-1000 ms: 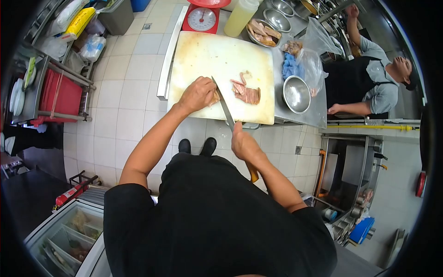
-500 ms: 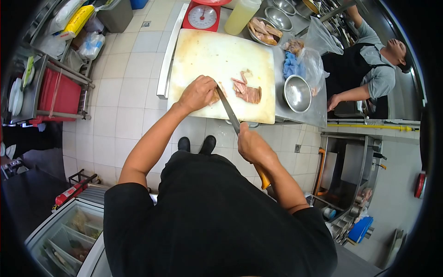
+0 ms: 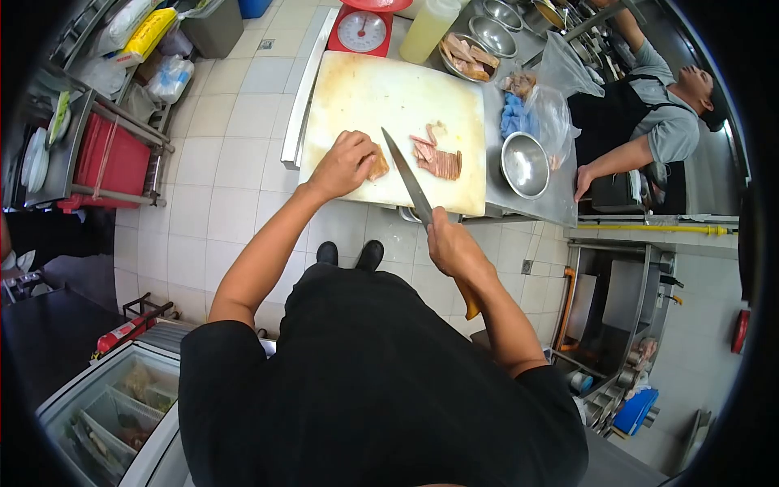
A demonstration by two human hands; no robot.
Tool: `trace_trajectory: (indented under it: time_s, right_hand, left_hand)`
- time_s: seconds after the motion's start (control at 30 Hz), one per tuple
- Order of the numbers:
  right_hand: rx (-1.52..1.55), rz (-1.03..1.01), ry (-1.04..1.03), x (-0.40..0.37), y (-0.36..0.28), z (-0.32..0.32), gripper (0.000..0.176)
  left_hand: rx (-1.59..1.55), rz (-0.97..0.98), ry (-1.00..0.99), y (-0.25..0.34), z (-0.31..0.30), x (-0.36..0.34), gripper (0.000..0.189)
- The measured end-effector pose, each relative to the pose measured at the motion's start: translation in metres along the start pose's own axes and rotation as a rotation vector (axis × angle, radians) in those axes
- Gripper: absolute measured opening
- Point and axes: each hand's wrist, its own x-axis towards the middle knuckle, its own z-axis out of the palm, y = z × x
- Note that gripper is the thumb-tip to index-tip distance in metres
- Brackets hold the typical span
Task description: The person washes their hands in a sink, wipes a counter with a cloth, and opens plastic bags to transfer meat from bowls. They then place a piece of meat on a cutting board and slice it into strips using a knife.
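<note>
On the white cutting board, my left hand rests with bent fingers on a piece of meat near the board's front left. My right hand is wrapped round the handle of a long knife. The blade points up and to the left over the board, between the held piece and a row of sliced meat; a gap shows between blade and held piece. A few loose strips lie at the upper end of the sliced row.
Behind the board stand a red scale, a bottle of yellowish liquid and a bowl of meat. To the right are an empty metal bowl, a blue cloth and plastic bags. A co-worker stands beyond.
The knife blade has moved right, away from the piece under my left hand. My right hand has shifted slightly right. The co-worker's lower arm has moved a little.
</note>
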Motion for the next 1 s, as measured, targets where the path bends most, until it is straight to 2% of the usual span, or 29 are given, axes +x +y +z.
trace_trajectory:
  time_s: [0.13, 0.43, 0.5, 0.57, 0.63, 0.77, 0.83, 0.87, 0.9, 0.93, 1.0]
  right_hand:
    - [-0.057, -0.046, 0.007, -0.001, 0.004, 0.012, 0.014]
    - [-0.051, -0.059, -0.034, 0.013, 0.003, 0.026, 0.015]
    - [0.011, -0.139, 0.081, 0.034, 0.016, 0.053, 0.017]
    - [0.063, -0.103, 0.042, 0.035, 0.013, 0.037, 0.019]
    - [0.11, -0.08, 0.007, 0.034, 0.019, 0.029, 0.025]
    - [0.184, -0.12, 0.143, 0.034, 0.058, 0.034, 0.021]
    - [0.212, -0.112, 0.137, 0.025, 0.056, 0.028, 0.021]
    - [0.236, -0.099, 0.129, 0.019, 0.053, 0.023, 0.022]
    - [0.301, -0.047, 0.08, 0.013, 0.048, 0.018, 0.022]
    - [0.281, -0.079, 0.126, 0.019, 0.064, 0.035, 0.022]
    - [0.257, -0.127, 0.16, 0.028, 0.082, 0.052, 0.023]
  left_hand:
    - [0.081, 0.036, -0.075, 0.0, 0.005, 0.003, 0.012]
    - [0.077, 0.069, -0.03, 0.0, 0.009, 0.004, 0.013]
    - [0.078, 0.057, -0.046, -0.001, 0.008, 0.003, 0.012]
    - [0.084, 0.052, -0.063, 0.001, 0.005, 0.003, 0.012]
    - [0.029, -0.104, -0.124, 0.002, 0.001, 0.005, 0.01]
    - [-0.052, -0.06, -0.102, -0.002, -0.009, 0.01, 0.012]
    - [0.01, 0.133, -0.261, -0.005, -0.015, 0.017, 0.022]
    - [0.02, 0.136, -0.256, -0.005, -0.016, 0.019, 0.022]
    - [-0.005, 0.249, -0.342, -0.006, -0.015, 0.02, 0.027]
    - [-0.015, 0.365, -0.414, -0.008, -0.016, 0.027, 0.031]
    - [0.09, 0.368, -0.603, -0.012, -0.01, 0.028, 0.028]
